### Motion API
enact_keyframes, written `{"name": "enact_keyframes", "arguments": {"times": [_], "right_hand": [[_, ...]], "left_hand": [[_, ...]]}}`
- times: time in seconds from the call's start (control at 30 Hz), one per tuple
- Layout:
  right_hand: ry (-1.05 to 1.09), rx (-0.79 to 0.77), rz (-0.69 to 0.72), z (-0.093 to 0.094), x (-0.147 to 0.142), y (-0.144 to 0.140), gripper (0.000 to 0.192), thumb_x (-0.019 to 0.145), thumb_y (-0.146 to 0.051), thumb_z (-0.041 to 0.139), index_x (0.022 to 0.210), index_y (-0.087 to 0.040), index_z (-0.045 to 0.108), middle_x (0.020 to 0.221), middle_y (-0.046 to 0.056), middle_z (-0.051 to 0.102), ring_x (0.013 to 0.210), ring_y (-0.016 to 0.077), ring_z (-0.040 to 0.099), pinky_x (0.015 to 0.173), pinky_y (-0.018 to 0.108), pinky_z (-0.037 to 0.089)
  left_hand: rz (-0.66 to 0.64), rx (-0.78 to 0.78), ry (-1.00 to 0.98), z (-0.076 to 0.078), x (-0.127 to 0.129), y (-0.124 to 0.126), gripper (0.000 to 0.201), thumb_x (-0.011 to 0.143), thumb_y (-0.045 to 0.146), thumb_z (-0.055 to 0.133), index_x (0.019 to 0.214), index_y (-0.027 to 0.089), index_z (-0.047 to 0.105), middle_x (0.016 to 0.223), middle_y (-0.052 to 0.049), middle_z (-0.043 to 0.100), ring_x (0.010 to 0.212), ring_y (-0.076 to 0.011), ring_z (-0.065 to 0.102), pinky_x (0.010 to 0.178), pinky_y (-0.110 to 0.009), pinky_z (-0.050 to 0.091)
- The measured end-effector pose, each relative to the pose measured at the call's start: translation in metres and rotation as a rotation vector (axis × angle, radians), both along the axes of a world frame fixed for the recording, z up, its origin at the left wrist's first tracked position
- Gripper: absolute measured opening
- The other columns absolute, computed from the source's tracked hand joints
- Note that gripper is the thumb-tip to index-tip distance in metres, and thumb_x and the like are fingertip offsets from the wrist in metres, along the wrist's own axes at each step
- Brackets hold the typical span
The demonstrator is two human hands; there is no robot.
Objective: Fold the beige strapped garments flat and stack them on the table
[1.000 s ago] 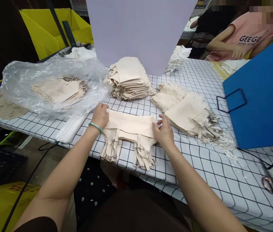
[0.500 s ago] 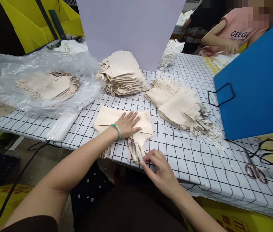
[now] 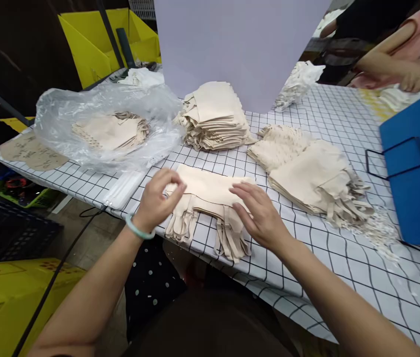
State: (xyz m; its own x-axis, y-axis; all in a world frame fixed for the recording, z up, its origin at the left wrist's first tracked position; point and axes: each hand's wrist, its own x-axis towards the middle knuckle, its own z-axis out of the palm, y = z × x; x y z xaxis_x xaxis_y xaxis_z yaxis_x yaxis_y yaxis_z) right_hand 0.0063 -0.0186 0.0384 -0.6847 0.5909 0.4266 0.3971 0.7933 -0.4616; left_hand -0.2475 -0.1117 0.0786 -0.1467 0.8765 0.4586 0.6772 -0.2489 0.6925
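Small stack of beige cloth pieces (image 3: 210, 191) lies flat at the near edge of the checked table (image 3: 306, 258), directly in front of the person. Its straps (image 3: 228, 238) hang toward and over the table edge in two bunches.

Left hand (image 3: 158, 201): positioned at the left end of the small stack, fingers curled, thumb and fingertips pinching the left edge of the cloth. A green bracelet (image 3: 137, 230) sits on that wrist.

Right hand (image 3: 260, 215): palm down over the right part of the same stack, fingers spread and extended, fingertips resting on the top piece. It grips nothing.

Surroundings: a taller stack of folded cloth (image 3: 213, 116) stands farther back on the table, just in front of a pale upright board (image 3: 239, 44). To the right of the small stack, well clear of it, lies a slumped pile of cloth (image 3: 310, 171) with straps trailing to the right. To the left, a clear plastic bag (image 3: 102, 129) holds more beige pieces. A blue folder (image 3: 418, 163) with a black wire handle stands at the right edge. Yellow bins (image 3: 94, 44) sit behind the table at upper left.

Another person's arm (image 3: 392, 67), in a pink top, is at the far right corner of the table.
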Motion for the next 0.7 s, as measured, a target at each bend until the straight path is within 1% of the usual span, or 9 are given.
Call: {"name": "enact_keyframes", "arguments": {"times": [0.07,0.13,0.2,0.27,0.37,0.43,0.57,0.63,0.7], "right_hand": [[-0.146,-0.046,0.153,0.001,-0.032,0.025,0.044,0.102,-0.041,0.039,0.141,-0.024,0.050,0.151,0.009,0.048,0.146,0.0294,0.033,0.117,0.056,0.030],[-0.287,-0.091,0.290,-0.002,-0.063,0.041,0.052,0.102,-0.048,0.034,0.147,-0.025,0.045,0.160,0.005,0.034,0.151,0.0294,0.021,0.120,0.057,0.023],[-0.391,-0.127,0.392,-0.009,-0.089,0.050,0.057,0.102,-0.053,0.030,0.151,-0.025,0.041,0.163,0.004,0.026,0.152,0.0293,0.015,0.122,0.058,0.016],[-0.458,-0.163,0.438,-0.018,-0.104,0.054,0.060,0.102,-0.055,0.025,0.153,-0.026,0.037,0.164,0.003,0.022,0.153,0.0286,0.011,0.123,0.058,0.010],[-0.485,-0.170,0.443,-0.031,-0.111,0.056,0.061,0.102,-0.058,0.021,0.155,-0.029,0.032,0.165,0.000,0.017,0.154,0.0263,0.006,0.123,0.057,0.002],[-0.473,-0.147,0.446,-0.037,-0.109,0.056,0.062,0.102,-0.060,0.019,0.156,-0.030,0.029,0.165,-0.001,0.014,0.154,0.0249,0.004,0.123,0.056,0.000],[-0.473,-0.127,0.455,-0.037,-0.109,0.058,0.064,0.102,-0.059,0.017,0.157,-0.028,0.027,0.166,0.000,0.013,0.154,0.0245,0.002,0.123,0.053,-0.002],[-0.483,-0.138,0.455,-0.033,-0.110,0.059,0.064,0.102,-0.058,0.018,0.156,-0.025,0.028,0.166,0.002,0.014,0.154,0.0255,0.003,0.123,0.053,-0.002],[-0.476,-0.157,0.446,-0.026,-0.111,0.058,0.063,0.103,-0.055,0.022,0.156,-0.022,0.030,0.165,0.004,0.017,0.154,0.0258,0.006,0.124,0.053,0.000]], "left_hand": [[-0.019,-0.102,0.077,-0.017,0.004,-0.033,0.021,0.088,0.038,0.066,0.077,0.021,0.059,0.080,-0.004,0.060,0.083,-0.0211,0.056,0.078,-0.037,0.048],[-0.006,-0.200,0.156,-0.036,0.013,-0.057,0.020,0.082,0.038,0.073,0.080,0.021,0.062,0.082,-0.004,0.060,0.083,-0.0222,0.054,0.077,-0.038,0.046],[0.021,-0.248,0.168,-0.050,0.022,-0.073,0.013,0.085,0.033,0.069,0.082,0.022,0.064,0.084,-0.005,0.059,0.085,-0.0226,0.054,0.079,-0.039,0.046],[0.027,-0.264,0.104,-0.057,0.025,-0.082,0.011,0.090,0.027,0.061,0.081,0.023,0.064,0.084,-0.005,0.059,0.086,-0.0221,0.054,0.081,-0.038,0.046],[0.009,-0.307,-0.022,-0.060,0.020,-0.090,0.012,0.093,0.027,0.057,0.082,0.024,0.063,0.085,-0.004,0.059,0.088,-0.0217,0.055,0.080,-0.037,0.047],[0.007,-0.343,-0.081,-0.063,0.013,-0.095,0.010,0.093,0.028,0.058,0.085,0.026,0.065,0.086,-0.004,0.061,0.088,-0.0217,0.057,0.080,-0.036,0.048],[-0.003,-0.384,-0.163,-0.067,-0.001,-0.104,0.011,0.092,0.029,0.057,0.092,0.028,0.069,0.089,-0.003,0.063,0.086,-0.0209,0.062,0.078,-0.034,0.052],[0.053,-0.352,-0.152,-0.061,-0.003,-0.100,0.014,0.092,0.029,0.057,0.097,0.029,0.070,0.090,-0.003,0.062,0.086,-0.0202,0.062,0.078,-0.033,0.052],[0.167,-0.253,-0.086,-0.047,-0.001,-0.086,0.015,0.092,0.029,0.058,0.102,0.027,0.070,0.094,-0.004,0.061,0.090,-0.0203,0.062,0.082,-0.033,0.051]]}}
